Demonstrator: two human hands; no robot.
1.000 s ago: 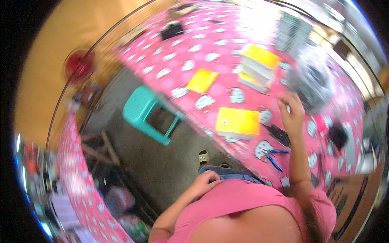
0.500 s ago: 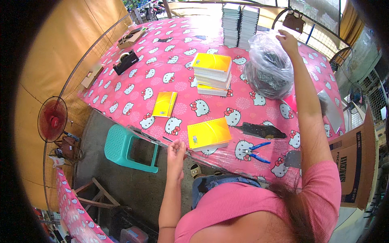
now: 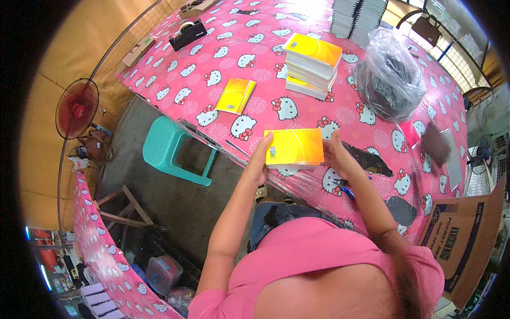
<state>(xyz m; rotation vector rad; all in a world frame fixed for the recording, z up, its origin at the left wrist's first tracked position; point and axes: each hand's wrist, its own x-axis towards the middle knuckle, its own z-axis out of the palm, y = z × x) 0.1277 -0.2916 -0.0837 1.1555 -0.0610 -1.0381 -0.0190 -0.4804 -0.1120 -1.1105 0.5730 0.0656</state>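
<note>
A small stack of yellow spiral notebooks (image 3: 295, 146) is held between my hands at the table's near edge. My left hand (image 3: 260, 158) grips its left side, thumb over the top cover. At the right side, my right hand (image 3: 341, 155) has its fingers against the edge and its thumb raised. Blue-handled pliers (image 3: 347, 190) lie partly hidden beneath my right forearm. Farther off, one yellow notebook (image 3: 236, 96) lies alone to the left, and a taller stack of yellow notebooks (image 3: 312, 50) stands beyond. A clear plastic bag with dark contents (image 3: 390, 80) sits at the right.
The pink cartoon-print table (image 3: 260, 125) has dark worn patches. A black tape dispenser (image 3: 187, 35) stands far left, tall notebook stacks (image 3: 357, 20) at the back. A teal stool (image 3: 164, 146) and a red fan (image 3: 77, 109) are left; a cardboard box (image 3: 461, 239) is at the right.
My right hand has come from the plastic bag at the back right to the near notebook stack. My left hand has moved onto the stack's left side. The whole view has shifted.
</note>
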